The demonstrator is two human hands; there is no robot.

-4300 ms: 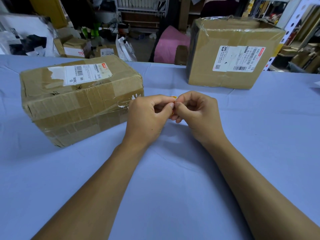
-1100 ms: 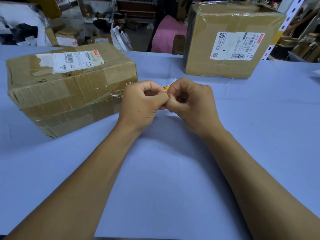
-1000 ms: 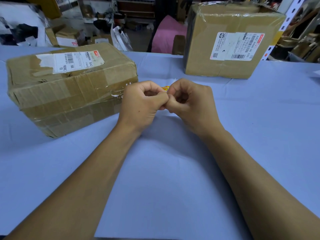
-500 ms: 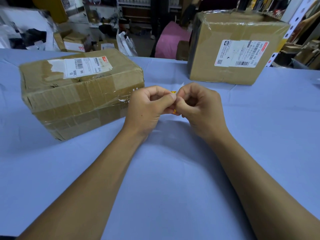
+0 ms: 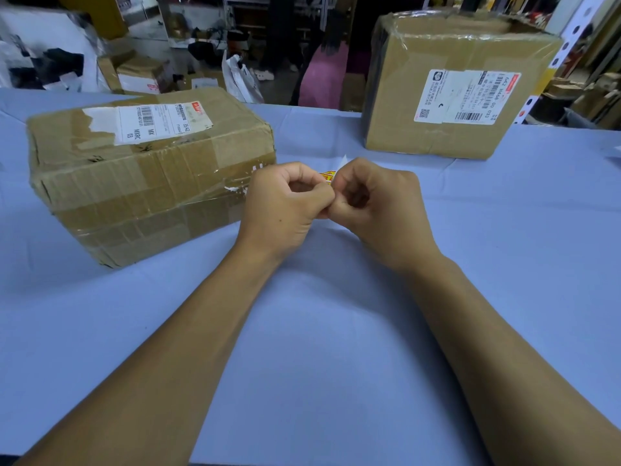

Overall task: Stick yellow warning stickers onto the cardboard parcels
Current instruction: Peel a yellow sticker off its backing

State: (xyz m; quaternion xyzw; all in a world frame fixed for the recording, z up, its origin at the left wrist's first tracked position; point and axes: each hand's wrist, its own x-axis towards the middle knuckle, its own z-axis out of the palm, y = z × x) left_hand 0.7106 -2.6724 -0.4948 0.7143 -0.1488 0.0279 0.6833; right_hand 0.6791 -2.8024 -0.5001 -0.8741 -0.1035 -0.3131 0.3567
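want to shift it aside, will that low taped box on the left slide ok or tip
The low taped box sits wide and flat, so it should slide rather than tip. Its dented, creased walls may give under a push. The blue table cover might bunch.

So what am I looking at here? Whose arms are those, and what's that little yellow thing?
The camera sits on a person's head and looks down, so you see their own two arms. The left hand and right hand meet in the middle, and together they pinch a small yellow sticker with red print. Most of it is hidden by the fingers. On the blue table sit two cardboard parcels: a low one on the left and a taller one further back on the right. Each has a white shipping label.
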